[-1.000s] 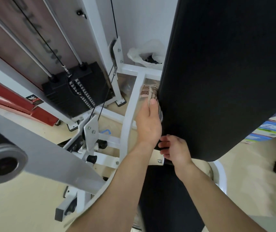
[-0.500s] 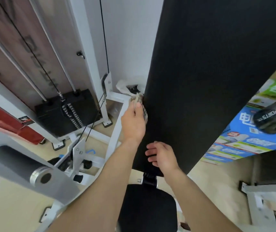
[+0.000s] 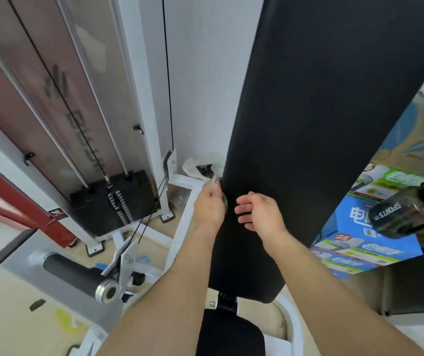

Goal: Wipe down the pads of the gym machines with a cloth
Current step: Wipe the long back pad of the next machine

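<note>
Cloth (image 3: 217, 183), pale with darker marks and bunched small, sits at the left edge of the tall black back pad (image 3: 321, 124), low down on it. The left hand (image 3: 209, 208) holds it there: the back of the hand faces the camera, the fingers bend over the bundle and press it to the pad's side, and only scraps of fabric show past the fingertips and along the pad edge.

The right hand (image 3: 259, 213) is over the front face of the pad, just beside the left hand. Its fingers (image 3: 244, 201) are nearly straight, slightly spread, pointing left, and hold nothing. I cannot tell whether they touch the pad or hang just off it.

Below the back pad, a bracket joins it to the seat pad (image 3: 229, 335), also black, between the two forearms. A white frame (image 3: 181, 232) runs down the pad's left side.

To the left stands a weight stack (image 3: 113, 199) on two shiny guide rods, with a black cable (image 3: 167, 73) running down the white upright beside it. Nearer the camera, a grey roller (image 3: 72, 273) with a metal end cap juts out from a grey arm. A white plastic bag (image 3: 198, 165) lies on the floor behind the frame. On the right, a blue and green box (image 3: 360, 242) leans by the pad, and a dark bottle (image 3: 406, 214) marked SPORTS is in front of it.
</note>
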Demonstrator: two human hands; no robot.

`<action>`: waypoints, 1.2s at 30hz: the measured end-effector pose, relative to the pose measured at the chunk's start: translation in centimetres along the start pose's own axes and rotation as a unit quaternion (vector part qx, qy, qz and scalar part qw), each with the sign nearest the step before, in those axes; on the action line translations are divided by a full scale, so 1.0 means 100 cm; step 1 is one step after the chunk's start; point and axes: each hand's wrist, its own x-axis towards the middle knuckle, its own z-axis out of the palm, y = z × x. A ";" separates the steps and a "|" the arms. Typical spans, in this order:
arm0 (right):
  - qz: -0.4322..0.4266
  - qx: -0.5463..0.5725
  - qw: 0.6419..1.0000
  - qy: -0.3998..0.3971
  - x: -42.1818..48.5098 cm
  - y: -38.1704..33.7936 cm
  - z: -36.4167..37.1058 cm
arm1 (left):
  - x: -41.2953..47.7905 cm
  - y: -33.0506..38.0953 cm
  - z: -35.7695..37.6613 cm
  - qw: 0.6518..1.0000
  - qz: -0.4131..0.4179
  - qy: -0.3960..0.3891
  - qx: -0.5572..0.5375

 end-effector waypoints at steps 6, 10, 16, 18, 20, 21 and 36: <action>-0.030 0.022 0.999 0.000 0.001 -0.067 -0.030 | 0.005 0.109 -0.006 0.986 0.160 -0.005 -0.049; -0.029 0.016 0.999 -0.009 -0.002 -0.063 -0.028 | -0.005 0.057 -0.006 0.993 0.115 -0.016 -0.003; -0.073 -0.048 0.996 0.015 -0.003 -0.078 -0.037 | 0.006 0.062 -0.018 0.996 0.038 -0.083 0.024; -0.122 -0.097 0.987 0.025 -0.003 -0.095 -0.047 | 0.009 0.101 -0.019 0.993 0.069 -0.094 -0.007; -0.179 -0.160 0.970 0.034 -0.005 -0.117 -0.060 | 0.016 0.159 -0.017 0.989 0.119 -0.085 -0.020; -0.209 -0.198 0.957 0.041 -0.006 -0.129 -0.066 | 0.018 0.192 -0.016 0.985 0.150 -0.075 -0.027; -0.413 -0.385 0.814 0.135 -0.019 -0.204 -0.107 | 0.011 0.226 -0.019 0.981 0.180 -0.057 0.046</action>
